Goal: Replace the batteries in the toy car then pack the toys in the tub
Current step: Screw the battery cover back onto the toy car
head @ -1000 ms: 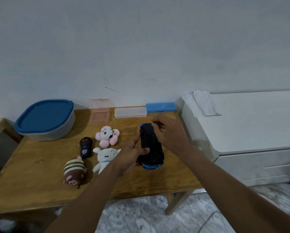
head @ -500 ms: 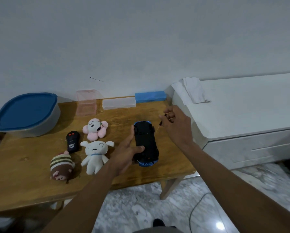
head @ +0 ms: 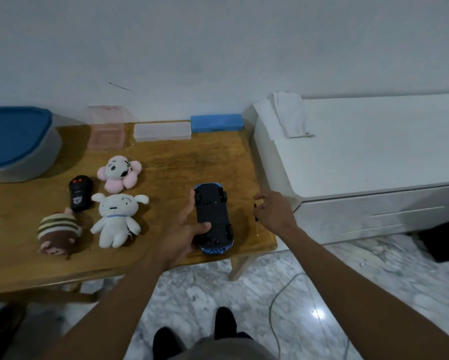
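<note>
A wooden table (head: 166, 162) fills the left and middle of the view, its left end cut off by the frame edge. To its right stands a white cabinet (head: 374, 157), with a folded white cloth (head: 288, 118) on its near corner. At the table's far left sits the grey tub (head: 36, 157) under a blue lid (head: 10, 136); only part of it shows, the rest running out of the picture.

Along the wall lie three small cases: a pink translucent one (head: 105, 131), a clear one (head: 162, 131) and a blue one (head: 216, 122). What they hold cannot be made out.

The toy car (head: 213, 219) lies upside down near the table's front right edge, black underside up, blue body showing only at both ends. The left hand (head: 184, 229) grips it from the left side, thumb across the underside and fingers partly hidden beneath the body. Whether the battery cover is on or off is too dark to tell.

The right hand (head: 275, 211) is just right of the car, apart from it, fingers pinched on a thin screwdriver (head: 255, 216) whose shaft points down toward the table edge; its tip is hard to see.

Left of the car are a white plush dog (head: 116, 219), a pink flower plush (head: 119, 174), a striped brown plush (head: 58, 233) and a black remote (head: 80, 193).
</note>
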Demonstrator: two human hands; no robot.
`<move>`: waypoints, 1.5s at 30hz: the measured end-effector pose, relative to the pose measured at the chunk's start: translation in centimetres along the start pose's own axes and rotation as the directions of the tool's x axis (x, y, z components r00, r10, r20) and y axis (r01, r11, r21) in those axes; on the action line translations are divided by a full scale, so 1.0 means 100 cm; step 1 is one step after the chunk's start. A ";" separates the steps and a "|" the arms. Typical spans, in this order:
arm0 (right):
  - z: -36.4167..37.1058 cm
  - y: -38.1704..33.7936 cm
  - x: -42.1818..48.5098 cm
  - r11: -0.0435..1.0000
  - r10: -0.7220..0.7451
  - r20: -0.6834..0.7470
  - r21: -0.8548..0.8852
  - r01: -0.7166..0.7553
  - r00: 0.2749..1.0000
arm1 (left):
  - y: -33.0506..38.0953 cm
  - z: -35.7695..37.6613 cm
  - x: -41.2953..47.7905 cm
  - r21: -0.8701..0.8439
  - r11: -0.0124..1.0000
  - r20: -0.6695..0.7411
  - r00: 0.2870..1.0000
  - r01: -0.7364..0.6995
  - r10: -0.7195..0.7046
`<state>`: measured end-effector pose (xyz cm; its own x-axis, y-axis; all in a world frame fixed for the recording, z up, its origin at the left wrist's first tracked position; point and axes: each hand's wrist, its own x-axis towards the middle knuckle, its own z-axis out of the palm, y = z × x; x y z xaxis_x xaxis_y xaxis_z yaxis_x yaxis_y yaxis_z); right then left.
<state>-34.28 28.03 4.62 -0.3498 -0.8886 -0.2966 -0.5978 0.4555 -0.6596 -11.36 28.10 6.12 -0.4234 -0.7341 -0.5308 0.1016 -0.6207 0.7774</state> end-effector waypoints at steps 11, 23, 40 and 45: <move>0.012 0.026 0.016 0.995 0.068 0.030 -0.073 -0.066 0.997 | -0.017 0.013 0.004 0.046 0.999 -0.087 0.996 0.016 -0.012; 0.012 0.028 0.022 0.998 0.029 0.070 -0.055 -0.025 0.997 | -0.019 0.019 0.007 0.035 0.999 -0.089 0.996 0.032 -0.029; 0.012 0.035 0.026 0.997 0.043 0.066 -0.062 -0.038 0.997 | -0.022 0.019 0.006 0.014 0.998 -0.109 0.993 0.056 -0.054; 0.013 0.036 0.026 0.997 0.022 0.067 -0.080 -0.017 0.997 | -0.018 0.026 0.003 -0.116 0.988 -0.055 0.993 0.102 -0.108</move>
<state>-36.42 27.28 0.55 -0.3139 -0.8798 -0.3570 -0.6475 0.4734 -0.5973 -13.98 29.69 5.43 -0.3820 -0.6765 -0.6297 0.1618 -0.7198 0.6751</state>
